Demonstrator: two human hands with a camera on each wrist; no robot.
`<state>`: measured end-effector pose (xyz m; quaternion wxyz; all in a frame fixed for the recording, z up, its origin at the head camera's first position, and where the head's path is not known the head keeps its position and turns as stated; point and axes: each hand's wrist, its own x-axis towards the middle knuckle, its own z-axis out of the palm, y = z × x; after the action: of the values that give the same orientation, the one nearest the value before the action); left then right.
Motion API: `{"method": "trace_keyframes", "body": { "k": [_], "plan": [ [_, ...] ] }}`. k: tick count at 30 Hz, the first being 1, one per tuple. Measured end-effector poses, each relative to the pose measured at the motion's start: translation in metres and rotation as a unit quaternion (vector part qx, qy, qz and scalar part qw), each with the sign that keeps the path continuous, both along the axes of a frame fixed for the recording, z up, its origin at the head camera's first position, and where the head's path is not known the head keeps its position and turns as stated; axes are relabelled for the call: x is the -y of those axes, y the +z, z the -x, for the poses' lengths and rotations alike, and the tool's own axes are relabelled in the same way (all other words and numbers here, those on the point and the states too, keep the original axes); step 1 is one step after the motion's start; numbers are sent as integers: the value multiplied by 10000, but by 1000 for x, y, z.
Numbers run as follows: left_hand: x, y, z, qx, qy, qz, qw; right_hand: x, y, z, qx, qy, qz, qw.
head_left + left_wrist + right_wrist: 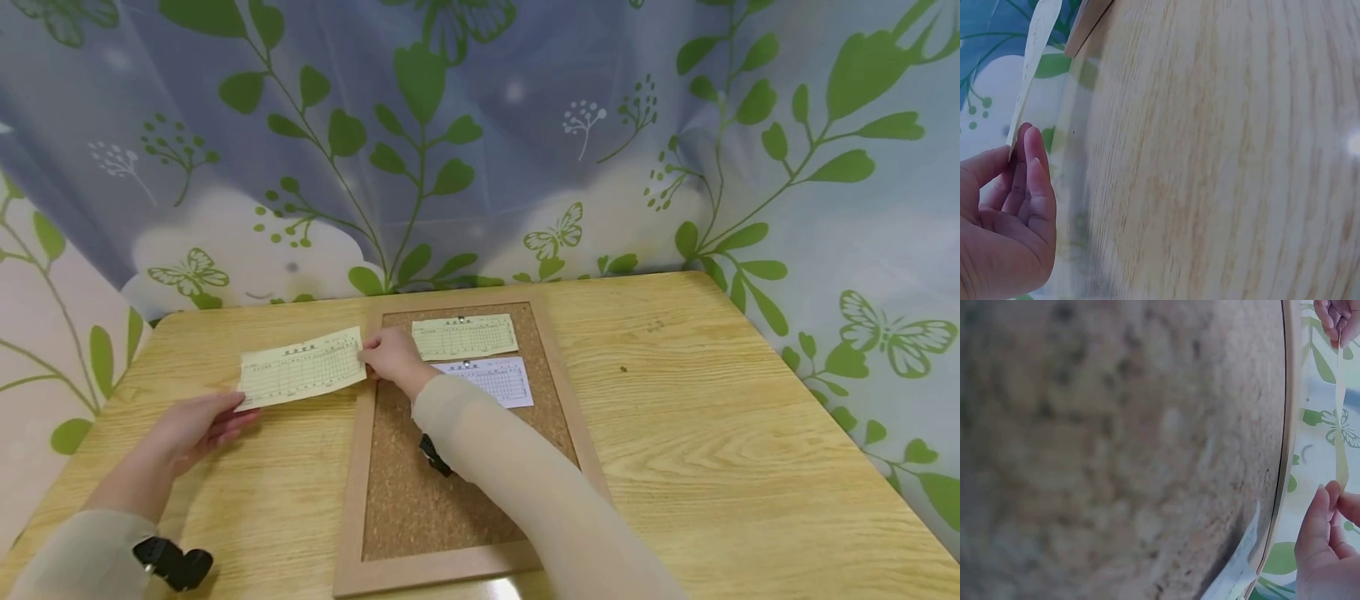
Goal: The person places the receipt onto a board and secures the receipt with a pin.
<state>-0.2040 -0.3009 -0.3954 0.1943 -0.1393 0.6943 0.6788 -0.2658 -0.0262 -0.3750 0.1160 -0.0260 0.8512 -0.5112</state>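
Note:
A pale yellow printed form slip (302,367) is stretched between both hands, left of the corkboard's upper part. My left hand (197,429) pinches its lower left corner between thumb and fingers; in the left wrist view the slip (1034,53) shows nearly edge-on above that hand (1013,212). At the slip's right edge, my right hand (393,358) pinches it with thumb and fingertips, over the board's left frame. Pinned on the corkboard (435,508) are another yellow slip (465,337) and, below it, a white slip (498,382) partly hidden by the right forearm.
The wood-framed board lies on a light wooden table (720,433). Behind the table hangs a curtain (510,150) with green leaves and butterflies. Metallic pins (467,363) show at the top edges of the slips on the board.

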Motion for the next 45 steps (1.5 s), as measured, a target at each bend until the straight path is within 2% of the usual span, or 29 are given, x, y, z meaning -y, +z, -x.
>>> {"method": "trace_keyframes", "body": {
  "k": [3, 8, 13, 21, 33, 40, 45],
  "plan": [
    [1, 0, -1, -67, -50, 138, 9999, -2, -4, 4, 61, 60, 99, 9999],
    [2, 1, -4, -261, -316, 242, 9989, -6, -3, 6, 384, 9, 454, 9982],
    [-1, 4, -4, -268, -327, 337, 9985, -10, 2, 3, 598, -74, 650, 9961],
    [-6, 8, -8, -266, -394, 204, 9987, -20, 6, -2, 713, 83, 603, 9956],
    [-12, 8, -10, -397, -628, 216, 9970, -39, 14, -10, 1021, 400, 874, 9901],
    [-16, 13, -14, -425, -844, 119, 9955, -49, 16, -11, 1114, 525, 805, 9891],
    [-21, 15, -15, -375, -860, 96, 9955, -54, 17, -12, 1185, 547, 805, 9882]
  ]
}}
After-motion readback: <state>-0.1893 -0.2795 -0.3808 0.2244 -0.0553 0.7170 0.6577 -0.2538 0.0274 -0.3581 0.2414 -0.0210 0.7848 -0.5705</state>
